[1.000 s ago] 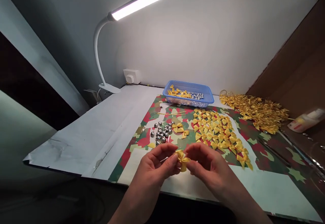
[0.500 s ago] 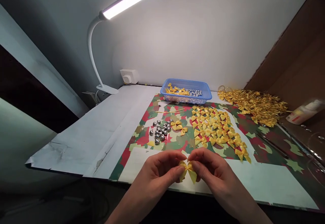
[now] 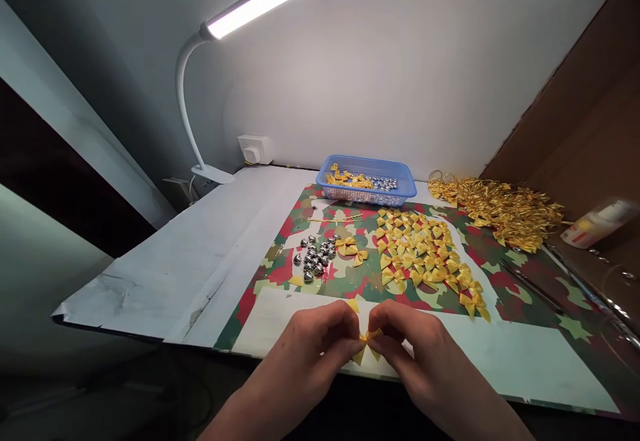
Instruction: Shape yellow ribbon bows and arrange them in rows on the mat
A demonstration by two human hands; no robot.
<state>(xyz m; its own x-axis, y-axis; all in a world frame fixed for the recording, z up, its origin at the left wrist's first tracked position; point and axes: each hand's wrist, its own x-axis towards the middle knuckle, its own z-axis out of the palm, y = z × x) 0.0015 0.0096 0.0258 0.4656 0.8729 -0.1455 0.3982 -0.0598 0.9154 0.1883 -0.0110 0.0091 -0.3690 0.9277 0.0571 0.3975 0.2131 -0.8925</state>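
Near the front edge of the table, a yellow ribbon bow point(image 3: 367, 338) is pinched between my two hands. My left hand point(image 3: 320, 341) grips its left side with thumb and forefinger, and my right hand point(image 3: 413, 341) closes on its right side. Fingers cover much of the loops; the two tails point down. Beyond the hands, many yellow bows point(image 3: 425, 248) lie spread on the camouflage-patterned mat point(image 3: 280, 254). To their left sits a cluster of silver bells point(image 3: 317, 254), with a few bows point(image 3: 355, 251) touching it on the right.
A blue basket point(image 3: 367, 198) holding bows and bells stands at the back. Gold ties point(image 3: 515, 211) are heaped at the right, near a bottle point(image 3: 595, 224) and tweezers point(image 3: 533, 286). A lamp point(image 3: 185, 94) arches over the table from the left.
My fingers have closed in around the bow, hiding more of its loops. Its tails show less than before. The loose bows and bells lie as they were.
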